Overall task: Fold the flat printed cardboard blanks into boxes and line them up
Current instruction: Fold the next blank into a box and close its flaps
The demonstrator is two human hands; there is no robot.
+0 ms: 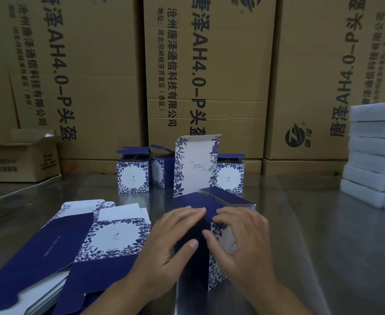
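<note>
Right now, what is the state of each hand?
Left hand: open, pressing a flap of the dark blue floral cardboard box.
Right hand: gripping that box.

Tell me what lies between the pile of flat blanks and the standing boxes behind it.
Nothing. In the head view, only a bare stretch of shiny table separates the flat blanks from the standing boxes.
</note>
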